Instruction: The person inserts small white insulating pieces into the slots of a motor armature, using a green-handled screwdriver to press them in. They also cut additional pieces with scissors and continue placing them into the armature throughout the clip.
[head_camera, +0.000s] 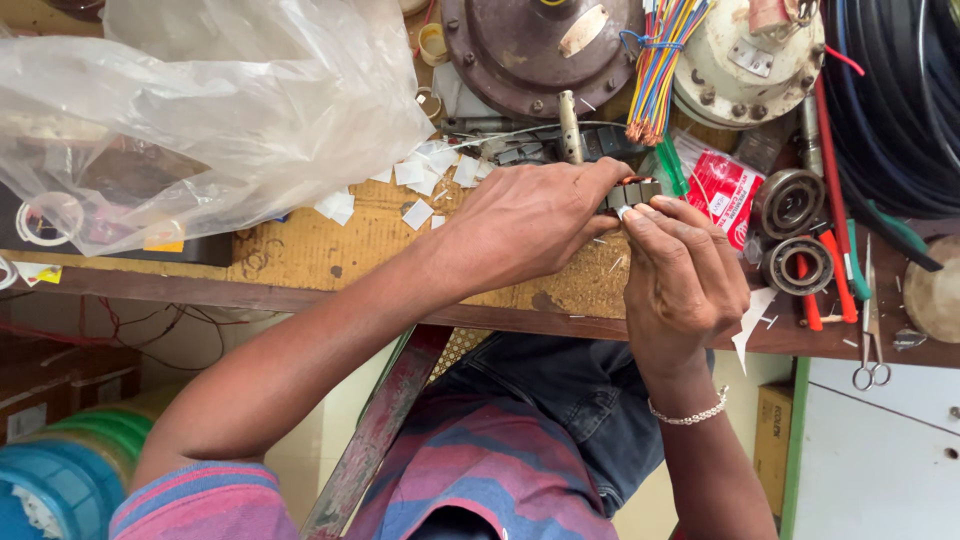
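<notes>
**Caller:** While we scan from the left edge, first up is a big crumpled clear plastic bag (200, 110) slumped over the wooden bench (320, 255), with white paper scraps (420, 180) scattered just beside it.

**Partner:** And now the left hand (530, 225) comes in. How's it set?

**Caller:** Curled tight, fingers (600, 180) folded in and pressed on a small dark metal block with copper winding (637, 190), which sits above the front edge of the bench, right between both hands. It's a firm pinch, not spread at all.

**Partner:** Right hand (685, 275)?

**Caller:** Touching the same little block from below and the near side, fingertips (640, 212) bunched together against it. Knuckles bent, hand closed down on the piece. There's a beaded bracelet (690, 412) on that wrist.

**Partner:** What's around them?

**Caller:** Behind the hands, a round brown motor housing (530, 45) and a bundle of coloured wires (660, 65) tied together. Just right of the hands, a red packet (725, 190), then two steel bearings (790, 230) one above the other, with red and green handled tools (840, 280) near them. Further right, small scissors (870, 340) lie on the bench, and black cable coils (900, 100) fill the far corner.
</notes>
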